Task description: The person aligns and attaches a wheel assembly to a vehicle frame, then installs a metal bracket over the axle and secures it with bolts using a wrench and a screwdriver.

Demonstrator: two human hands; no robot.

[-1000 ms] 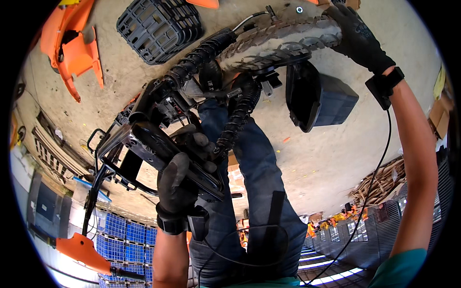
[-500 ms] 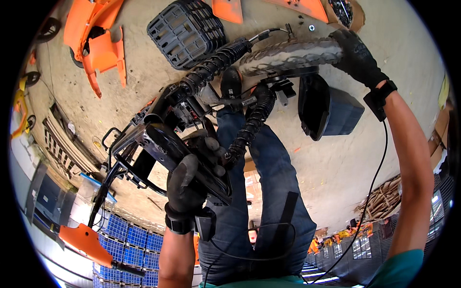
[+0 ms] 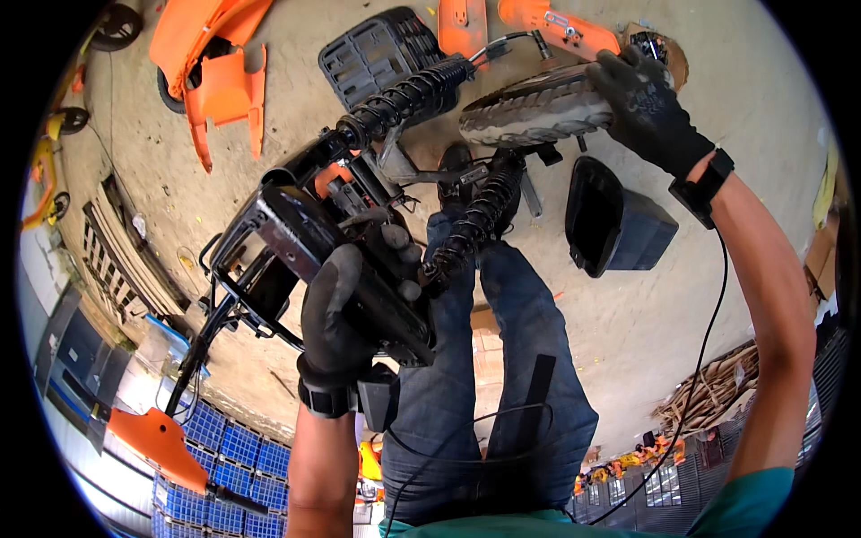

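Note:
My left hand (image 3: pixel 336 309), in a black work glove, is closed round a black metal frame (image 3: pixel 300 238) of a small vehicle, its grey-tipped fingers curled over the edge. My right hand (image 3: pixel 641 108), gloved too, grips the right end of the knobbly tyre (image 3: pixel 538 112) on a wheel. Two black coil-spring shock absorbers (image 3: pixel 395 109) slope between the frame and the wheel area; the nearer one passes over my legs. A thin metal rod (image 3: pixel 531 193) hangs below the wheel. The wheel's hub is mostly hidden behind the tyre.
A black plastic basket (image 3: pixel 363 58) and orange body panels (image 3: pixel 226 90) lie on the floor beyond. An open box of small parts (image 3: pixel 659 49) stands by my right hand. A black bin-shaped housing (image 3: pixel 632 229) sits at right. An orange handguard (image 3: pixel 160 448) hangs at lower left.
The tyre has tilted, showing more of its tread, and my right hand has shifted slightly left with it. My left hand keeps its hold on the frame. The whole view has shifted a little.

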